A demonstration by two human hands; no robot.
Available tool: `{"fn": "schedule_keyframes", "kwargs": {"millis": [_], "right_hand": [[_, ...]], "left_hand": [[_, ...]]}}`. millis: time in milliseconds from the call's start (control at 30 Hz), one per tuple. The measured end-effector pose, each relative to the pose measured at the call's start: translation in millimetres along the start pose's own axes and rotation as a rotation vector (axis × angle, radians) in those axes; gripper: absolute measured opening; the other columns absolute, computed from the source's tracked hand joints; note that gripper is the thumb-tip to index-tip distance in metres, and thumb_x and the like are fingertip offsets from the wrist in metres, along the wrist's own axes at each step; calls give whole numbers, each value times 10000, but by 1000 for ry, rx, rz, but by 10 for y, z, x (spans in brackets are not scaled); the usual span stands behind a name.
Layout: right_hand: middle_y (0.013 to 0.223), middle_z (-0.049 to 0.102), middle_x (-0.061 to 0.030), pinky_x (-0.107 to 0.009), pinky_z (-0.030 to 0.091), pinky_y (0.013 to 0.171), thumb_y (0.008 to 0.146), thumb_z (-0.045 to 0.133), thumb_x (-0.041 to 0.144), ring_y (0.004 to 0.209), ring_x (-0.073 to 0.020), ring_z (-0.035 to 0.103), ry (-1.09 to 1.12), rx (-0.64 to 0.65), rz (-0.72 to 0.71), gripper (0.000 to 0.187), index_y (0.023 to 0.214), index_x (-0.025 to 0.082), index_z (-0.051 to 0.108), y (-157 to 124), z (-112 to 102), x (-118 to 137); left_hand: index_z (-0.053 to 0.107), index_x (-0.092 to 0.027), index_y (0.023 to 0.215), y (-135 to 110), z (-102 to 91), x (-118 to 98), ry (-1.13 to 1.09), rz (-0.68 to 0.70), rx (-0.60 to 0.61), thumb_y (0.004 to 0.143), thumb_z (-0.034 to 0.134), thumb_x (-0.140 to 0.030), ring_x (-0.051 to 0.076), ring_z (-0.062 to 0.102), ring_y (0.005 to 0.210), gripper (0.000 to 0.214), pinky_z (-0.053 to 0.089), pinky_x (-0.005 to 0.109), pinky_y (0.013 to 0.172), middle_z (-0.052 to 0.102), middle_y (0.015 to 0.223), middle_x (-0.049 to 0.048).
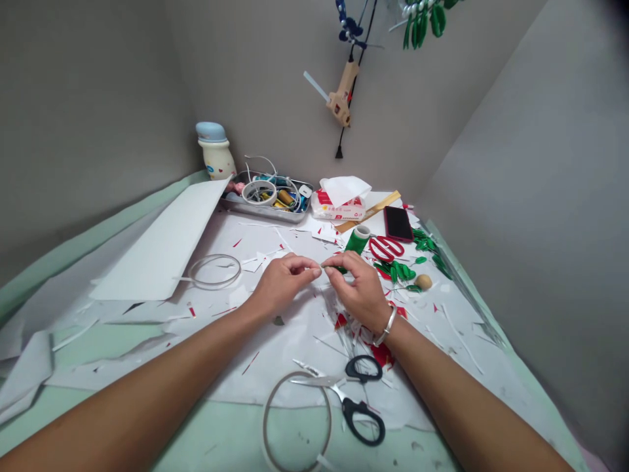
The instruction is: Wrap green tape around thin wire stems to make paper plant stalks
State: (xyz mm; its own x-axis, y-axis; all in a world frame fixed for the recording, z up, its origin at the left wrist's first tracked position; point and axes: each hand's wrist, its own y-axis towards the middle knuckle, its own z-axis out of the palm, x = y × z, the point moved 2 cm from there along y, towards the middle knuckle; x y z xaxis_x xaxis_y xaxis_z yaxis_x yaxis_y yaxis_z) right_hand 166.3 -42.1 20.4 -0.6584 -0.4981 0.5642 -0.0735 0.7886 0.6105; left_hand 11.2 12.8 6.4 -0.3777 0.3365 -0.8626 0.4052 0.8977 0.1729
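The left hand point(284, 283) and right hand point(358, 288) are brought together at the fingertips, both pinching a thin pale strip point(322, 267); its material cannot be confirmed at this resolution. A metal bangle point(386, 326) encircles the right wrist. A green thread spool point(354, 241) stands just beyond the right hand, beside red-handled scissors point(386, 249) and glossy green leaf cutouts point(399, 271). Black-handled scissors point(354, 400) lie open on a white paper sheet point(299, 341) near the front edge, scattered with red and white offcuts.

The pale green counter point(73, 419) also carries a tissue packet point(339, 208), its red printing too small to read, a black-cased phone point(398, 224), and a steel tray point(265, 210) of tape rolls and wire. A cream glue gun point(343, 95) hangs on the wall by its cord.
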Motion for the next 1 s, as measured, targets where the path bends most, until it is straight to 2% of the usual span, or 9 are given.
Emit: {"fn": "schedule_keyframes", "kwargs": {"millis": [100, 200, 400, 500, 600, 733, 900, 1000], "right_hand": [[799, 625, -24, -302, 435, 751, 846, 515, 135, 801, -172, 550, -45, -62, 36, 146, 879, 201, 641, -9, 38, -15], [805, 631, -32, -309, 430, 765, 832, 516, 115, 809, -181, 544, -134, -69, 34, 155, 875, 193, 643, -24, 76, -36], [807, 629, -65, -346, 417, 775, 823, 530, 140, 823, -216, 524, -352, 65, 10, 127, 859, 171, 648, -42, 85, -50], [802, 620, -71, -355, 417, 766, 820, 527, 140, 828, -223, 517, -394, 152, -21, 123, 848, 167, 644, -46, 80, -46], [830, 617, -70, -349, 424, 785, 815, 524, 126, 844, -214, 518, -319, 210, -74, 129, 856, 171, 638, -47, 76, -38], [861, 619, -55, -341, 427, 827, 810, 521, 97, 871, -196, 527, -146, 187, -90, 153, 864, 187, 632, -28, 56, -24], [850, 620, -35, -318, 434, 818, 831, 533, 120, 872, -177, 549, 36, 77, 33, 134, 867, 194, 639, -6, 28, -10], [852, 613, -27, -310, 438, 799, 843, 537, 151, 859, -172, 557, 78, 31, 98, 128, 883, 201, 648, -10, 30, -12]], "left_hand": [[728, -221, 836, -49, 59, -30, 14, 31, -5, 777, 607, -386, 134, 538, 690, 212, 399, 269, 665, 570, 757, -7], [734, -240, 832, -83, 90, -50, 52, 84, -10, 778, 610, -360, 120, 518, 661, 180, 398, 256, 655, 537, 735, -15], [729, -243, 845, -83, 47, -80, 128, 115, -42, 792, 595, -327, 129, 518, 696, 167, 393, 262, 677, 544, 763, -8], [725, -244, 840, -46, -1, -73, 171, 115, -66, 796, 587, -347, 133, 514, 695, 178, 383, 270, 681, 530, 755, -8], [720, -241, 843, -1, -50, -19, 171, 69, -116, 794, 583, -360, 134, 520, 683, 188, 381, 276, 680, 543, 757, -9], [714, -212, 829, 39, -69, 47, 60, 27, -97, 776, 600, -388, 157, 563, 754, 216, 400, 284, 722, 633, 822, 7], [703, -189, 832, 44, -50, 72, -113, -65, -52, 748, 619, -431, 163, 565, 733, 270, 410, 280, 677, 660, 792, 10], [707, -191, 833, 26, -29, 51, -109, -55, -48, 742, 628, -429, 159, 564, 732, 266, 410, 281, 682, 653, 798, 11]]}}
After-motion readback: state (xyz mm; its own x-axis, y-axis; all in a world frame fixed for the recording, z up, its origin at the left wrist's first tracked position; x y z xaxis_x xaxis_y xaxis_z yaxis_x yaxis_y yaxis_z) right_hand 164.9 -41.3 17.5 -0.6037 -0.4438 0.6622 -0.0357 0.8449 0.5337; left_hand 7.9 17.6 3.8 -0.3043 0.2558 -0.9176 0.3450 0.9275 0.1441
